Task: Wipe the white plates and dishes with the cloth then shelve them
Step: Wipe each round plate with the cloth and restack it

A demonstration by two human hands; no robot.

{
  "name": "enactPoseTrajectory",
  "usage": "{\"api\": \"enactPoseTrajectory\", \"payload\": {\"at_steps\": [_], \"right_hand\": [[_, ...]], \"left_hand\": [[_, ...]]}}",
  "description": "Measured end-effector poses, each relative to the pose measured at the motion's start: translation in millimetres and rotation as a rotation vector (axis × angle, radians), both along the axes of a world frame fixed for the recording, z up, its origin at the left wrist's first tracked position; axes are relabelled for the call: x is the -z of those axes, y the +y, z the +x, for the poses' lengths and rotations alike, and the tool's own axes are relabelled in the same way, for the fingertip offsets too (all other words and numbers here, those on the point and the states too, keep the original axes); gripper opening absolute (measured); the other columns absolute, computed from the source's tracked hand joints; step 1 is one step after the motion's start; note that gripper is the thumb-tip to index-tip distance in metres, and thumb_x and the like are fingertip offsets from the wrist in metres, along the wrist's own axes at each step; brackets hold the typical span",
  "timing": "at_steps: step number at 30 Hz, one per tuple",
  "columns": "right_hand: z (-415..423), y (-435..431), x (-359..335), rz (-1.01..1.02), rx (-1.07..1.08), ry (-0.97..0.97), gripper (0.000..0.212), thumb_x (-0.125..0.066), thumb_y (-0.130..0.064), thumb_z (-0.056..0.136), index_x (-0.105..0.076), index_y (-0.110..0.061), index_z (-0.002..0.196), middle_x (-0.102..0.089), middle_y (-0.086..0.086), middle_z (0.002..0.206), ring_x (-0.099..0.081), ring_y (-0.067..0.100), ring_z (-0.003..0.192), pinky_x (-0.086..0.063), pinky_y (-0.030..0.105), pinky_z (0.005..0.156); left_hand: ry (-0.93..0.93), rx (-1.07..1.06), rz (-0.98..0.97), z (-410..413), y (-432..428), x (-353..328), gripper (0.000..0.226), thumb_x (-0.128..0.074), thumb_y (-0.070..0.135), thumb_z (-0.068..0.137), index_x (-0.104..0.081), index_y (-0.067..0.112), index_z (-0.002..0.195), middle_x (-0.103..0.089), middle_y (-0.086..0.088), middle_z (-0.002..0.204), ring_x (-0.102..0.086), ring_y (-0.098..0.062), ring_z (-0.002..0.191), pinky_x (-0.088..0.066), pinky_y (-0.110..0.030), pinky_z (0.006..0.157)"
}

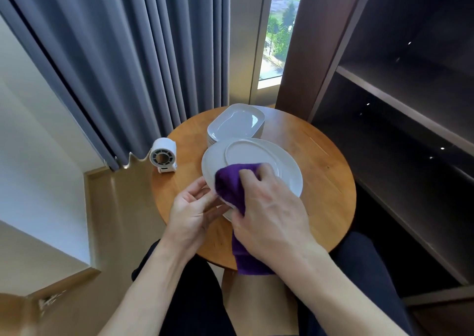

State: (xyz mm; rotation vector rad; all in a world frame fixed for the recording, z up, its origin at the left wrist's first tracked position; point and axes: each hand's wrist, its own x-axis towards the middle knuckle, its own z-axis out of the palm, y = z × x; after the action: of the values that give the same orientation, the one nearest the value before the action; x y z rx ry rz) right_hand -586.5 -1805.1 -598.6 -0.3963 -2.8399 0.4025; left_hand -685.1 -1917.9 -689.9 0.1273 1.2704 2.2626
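Note:
A white oval plate (259, 156) is held upside down over the round wooden table (320, 171), its foot ring facing up. My left hand (192, 212) holds the plate's near left edge, fingers under the rim. My right hand (269, 207) grips a purple cloth (230, 184) and presses it on the plate's near side; the cloth's tail hangs down past the table edge. Behind it stands a stack of white rectangular dishes (236, 122). More white plates lie under my hands, mostly hidden.
A dark wooden shelf unit (400, 99) with bare shelves stands at the right, close to the table. A small white fan (163, 156) sits at the table's left edge. Grey curtains (128, 53) and a window are behind. My knees are under the table.

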Motion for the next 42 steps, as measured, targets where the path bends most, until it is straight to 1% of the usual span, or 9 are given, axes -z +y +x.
{"api": "enactPoseTrajectory", "payload": {"at_steps": [5,9,12,17,21,27,31,34,42], "right_hand": [[-32,-20,16,0.221,-0.098,0.027,0.042,-0.058,-0.022,0.087,-0.050,-0.027,0.128,-0.045,0.005,0.133,-0.043,0.028,0.111,-0.030,0.036,0.078],[-24,-22,33,0.319,-0.087,-0.050,0.035,-0.064,-0.024,0.084,-0.061,-0.028,0.119,-0.053,0.008,0.138,-0.052,0.036,0.119,-0.044,0.049,0.090],[-8,-16,50,0.272,-0.138,-0.049,0.035,-0.060,-0.018,0.088,-0.063,-0.024,0.122,-0.053,0.013,0.144,-0.048,0.045,0.135,-0.042,0.065,0.103],[27,32,63,0.143,-0.201,0.161,0.050,-0.079,-0.001,0.067,-0.073,-0.017,0.114,-0.063,0.014,0.131,-0.061,0.041,0.113,-0.055,0.052,0.073],[32,62,53,-0.065,-0.074,0.206,0.061,-0.079,0.006,0.063,-0.073,-0.020,0.117,-0.060,0.003,0.128,-0.057,0.030,0.114,-0.055,0.046,0.084],[-24,110,21,-0.251,0.198,0.139,0.042,-0.068,-0.011,0.085,-0.068,-0.030,0.122,-0.053,-0.003,0.123,-0.055,0.026,0.113,-0.052,0.044,0.091],[-69,80,16,-0.102,0.162,-0.081,0.042,-0.063,-0.026,0.090,-0.060,-0.030,0.132,-0.049,0.004,0.126,-0.048,0.034,0.116,-0.045,0.046,0.095],[-68,56,18,-0.011,-0.003,-0.034,0.048,-0.066,-0.029,0.091,-0.056,-0.032,0.137,-0.051,0.002,0.130,-0.048,0.032,0.118,-0.043,0.044,0.091],[-4,90,30,-0.185,-0.096,0.057,0.051,-0.065,-0.016,0.086,-0.059,-0.036,0.133,-0.053,-0.010,0.128,-0.050,0.020,0.115,-0.049,0.041,0.093]], "left_hand": [[-0.162,-0.015,0.114,1,-1,0,0.038,-0.050,0.024,0.088,-0.077,0.010,0.111,-0.072,-0.014,0.113,-0.067,-0.024,0.100,-0.052,-0.032,0.084],[-0.187,0.020,0.055,-1,-7,-2,0.058,-0.037,0.049,0.104,-0.070,0.007,0.127,-0.066,-0.021,0.131,-0.063,-0.034,0.124,-0.044,-0.044,0.106],[-0.127,0.031,-0.002,1,-4,-4,0.035,-0.058,0.027,0.098,-0.070,0.001,0.118,-0.067,-0.026,0.124,-0.065,-0.038,0.114,-0.052,-0.044,0.098],[-0.076,0.019,-0.046,0,0,-1,0.026,-0.069,0.012,0.091,-0.071,0.007,0.117,-0.073,-0.019,0.114,-0.074,-0.026,0.092,-0.061,-0.033,0.073],[-0.043,-0.006,-0.126,-2,2,4,0.035,-0.065,0.003,0.093,-0.061,0.003,0.128,-0.074,-0.017,0.116,-0.074,-0.030,0.103,-0.061,-0.033,0.076],[-0.043,-0.023,-0.138,0,2,2,0.032,-0.065,0.002,0.093,-0.063,0.005,0.126,-0.074,-0.016,0.116,-0.074,-0.028,0.103,-0.061,-0.032,0.075],[-0.032,-0.027,-0.134,2,2,2,0.032,-0.064,0.003,0.093,-0.063,0.005,0.124,-0.075,-0.016,0.114,-0.074,-0.026,0.101,-0.062,-0.031,0.074],[-0.031,-0.023,-0.150,2,0,2,0.029,-0.063,0.003,0.093,-0.063,0.004,0.122,-0.074,-0.018,0.114,-0.074,-0.027,0.099,-0.061,-0.031,0.074],[-0.140,0.080,-0.053,-7,-9,-4,0.048,-0.067,0.010,0.088,-0.058,0.003,0.134,-0.069,-0.020,0.123,-0.070,-0.030,0.104,-0.062,-0.040,0.084]]}}
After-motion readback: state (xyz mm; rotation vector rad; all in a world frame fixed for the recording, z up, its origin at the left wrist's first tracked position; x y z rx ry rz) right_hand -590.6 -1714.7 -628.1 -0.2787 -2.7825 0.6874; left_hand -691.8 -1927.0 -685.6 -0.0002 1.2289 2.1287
